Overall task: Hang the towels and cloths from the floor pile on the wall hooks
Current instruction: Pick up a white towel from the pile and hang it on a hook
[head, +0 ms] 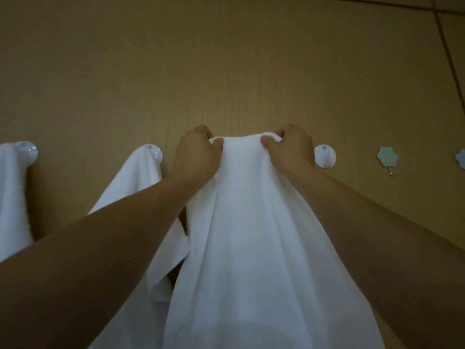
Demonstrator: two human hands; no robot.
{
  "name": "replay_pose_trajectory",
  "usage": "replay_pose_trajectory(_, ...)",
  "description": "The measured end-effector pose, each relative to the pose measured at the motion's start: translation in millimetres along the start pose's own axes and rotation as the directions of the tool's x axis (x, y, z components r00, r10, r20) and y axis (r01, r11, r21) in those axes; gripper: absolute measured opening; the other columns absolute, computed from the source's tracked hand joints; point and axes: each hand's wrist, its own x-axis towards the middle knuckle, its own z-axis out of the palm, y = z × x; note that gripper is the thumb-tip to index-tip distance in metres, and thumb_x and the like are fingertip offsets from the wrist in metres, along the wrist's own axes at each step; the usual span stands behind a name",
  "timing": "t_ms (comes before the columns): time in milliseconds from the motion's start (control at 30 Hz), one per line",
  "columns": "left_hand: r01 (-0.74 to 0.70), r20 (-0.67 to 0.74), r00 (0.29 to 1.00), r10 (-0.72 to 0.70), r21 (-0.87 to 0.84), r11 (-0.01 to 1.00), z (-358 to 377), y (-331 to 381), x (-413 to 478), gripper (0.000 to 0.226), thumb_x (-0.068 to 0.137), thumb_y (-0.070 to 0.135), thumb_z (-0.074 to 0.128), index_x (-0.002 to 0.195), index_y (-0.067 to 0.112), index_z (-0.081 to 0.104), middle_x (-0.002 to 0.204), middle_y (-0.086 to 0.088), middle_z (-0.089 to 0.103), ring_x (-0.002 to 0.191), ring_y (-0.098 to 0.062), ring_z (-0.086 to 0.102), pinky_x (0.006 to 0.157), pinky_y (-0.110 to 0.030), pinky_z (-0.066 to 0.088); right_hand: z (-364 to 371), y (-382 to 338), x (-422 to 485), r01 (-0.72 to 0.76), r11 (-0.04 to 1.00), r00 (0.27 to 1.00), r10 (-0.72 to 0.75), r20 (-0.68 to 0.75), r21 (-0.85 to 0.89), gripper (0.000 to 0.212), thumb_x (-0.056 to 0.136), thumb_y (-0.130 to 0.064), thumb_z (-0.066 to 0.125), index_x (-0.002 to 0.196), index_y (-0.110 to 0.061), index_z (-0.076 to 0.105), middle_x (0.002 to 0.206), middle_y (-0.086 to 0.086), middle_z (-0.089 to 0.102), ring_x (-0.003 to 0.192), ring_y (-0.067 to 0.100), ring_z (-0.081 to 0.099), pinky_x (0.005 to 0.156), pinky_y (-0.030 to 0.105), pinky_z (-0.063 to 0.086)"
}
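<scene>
A large white towel (251,235) hangs down from both my hands against the tan wall (226,59). My left hand (196,154) grips its top edge on the left and my right hand (292,149) grips it on the right, fingers curled over the hem. Any hook behind that top edge is hidden by the cloth. A bare round white hook (325,156) sits just right of my right hand. Left of my hands, a white towel (133,182) hangs from a round hook (154,152), and another white towel (12,192) hangs from the far-left hook (27,151).
Two pale blue flower-shaped hooks are on the wall at the right, one (388,158) with a small metal peg and one (461,158) cut by the frame edge. Dark tile seams (450,59) run down the upper right wall. The floor pile is out of view.
</scene>
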Motion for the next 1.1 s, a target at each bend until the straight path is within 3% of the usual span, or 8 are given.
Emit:
replay_pose_trajectory(167,0.003,0.031,0.999,-0.008,0.150,0.989,3,-6,-9,0.015,0.088,0.039,0.056,0.088,0.024,0.050,0.068,0.016,0.043,0.058,0.000,0.040,0.047,-0.023,0.022,4,13,-7,0.052,0.987,0.995,-0.039,0.093,-0.150,0.020,0.083,-0.040,0.058,0.079,-0.020,0.057,0.078,-0.002,0.062,0.073,0.021,0.061,0.058,0.029,0.045)
replay_pose_trajectory(367,0.192,0.400,0.878,-0.263,0.209,0.959,-5,7,-14,0.027,0.078,0.033,0.065,0.067,0.009,0.060,0.060,0.000,0.057,0.052,-0.012,0.051,0.045,-0.025,0.034,-7,20,-25,-0.044,0.982,0.955,0.095,0.282,-0.183,0.038,0.074,-0.057,0.064,0.075,-0.019,0.056,0.074,-0.004,0.063,0.070,0.019,0.062,0.056,0.028,0.040)
replay_pose_trajectory(500,-0.250,0.181,0.968,0.176,0.588,0.769,-6,9,-35,0.032,0.078,0.044,0.060,0.092,0.017,0.049,0.084,0.002,0.051,0.073,-0.017,0.046,0.061,-0.029,0.031,-2,12,-38,0.195,0.835,0.974,-0.225,0.005,-0.514,0.039,0.078,-0.048,0.065,0.105,-0.021,0.057,0.110,0.003,0.052,0.100,0.024,0.048,0.079,0.035,0.031)
replay_pose_trajectory(600,-0.534,0.285,0.822,0.493,0.687,0.493,-12,11,-52,0.022,0.083,0.023,0.055,0.103,0.013,0.056,0.098,-0.008,0.055,0.084,-0.024,0.047,0.068,-0.034,0.030,-1,12,-48,0.396,0.847,0.916,-0.393,0.084,-0.356,0.021,0.086,-0.028,0.060,0.105,-0.020,0.064,0.107,0.003,0.053,0.098,0.023,0.048,0.085,0.036,0.041)
replay_pose_trajectory(667,-0.620,0.453,0.784,0.426,0.520,0.588,-9,8,-58,0.015,0.092,0.017,0.046,0.104,0.011,0.054,0.096,-0.006,0.054,0.078,-0.018,0.044,0.066,-0.029,0.029,3,16,-54,0.339,0.933,0.918,-0.299,0.260,-0.124,0.024,0.095,-0.023,0.049,0.110,-0.018,0.066,0.104,0.003,0.061,0.095,0.020,0.056,0.086,0.037,0.048)
replay_pose_trajectory(800,-0.122,0.416,0.905,0.086,0.059,0.991,-14,13,-55,0.028,0.095,0.020,0.042,0.081,0.004,0.061,0.077,-0.009,0.058,0.066,-0.016,0.049,0.057,-0.026,0.033,5,20,-65,0.132,0.979,0.953,-0.167,0.251,0.153,0.034,0.100,-0.033,0.037,0.091,-0.018,0.066,0.091,-0.003,0.064,0.082,0.011,0.056,0.074,0.031,0.044)
replay_pose_trajectory(1000,-0.146,0.458,0.888,0.034,0.212,0.966,-7,11,-57,0.056,0.089,0.043,0.052,0.134,0.010,0.050,0.136,-0.012,0.040,0.116,-0.028,0.047,0.097,-0.036,0.040,8,21,-72,0.150,0.989,0.909,-0.145,0.392,0.019,0.041,0.092,-0.039,0.052,0.128,-0.022,0.054,0.115,0.002,0.050,0.104,0.018,0.052,0.087,0.034,0.048)
replay_pose_trajectory(1100,-0.170,0.455,0.887,0.081,0.159,0.972,-4,9,-56,0.042,0.087,0.036,0.056,0.119,0.009,0.058,0.131,-0.012,0.046,0.114,-0.028,0.046,0.091,-0.033,0.036,6,20,-71,0.158,0.987,0.907,-0.153,0.393,0.020,0.033,0.088,-0.033,0.055,0.119,-0.021,0.058,0.108,0.002,0.050,0.102,0.017,0.049,0.077,0.029,0.042)
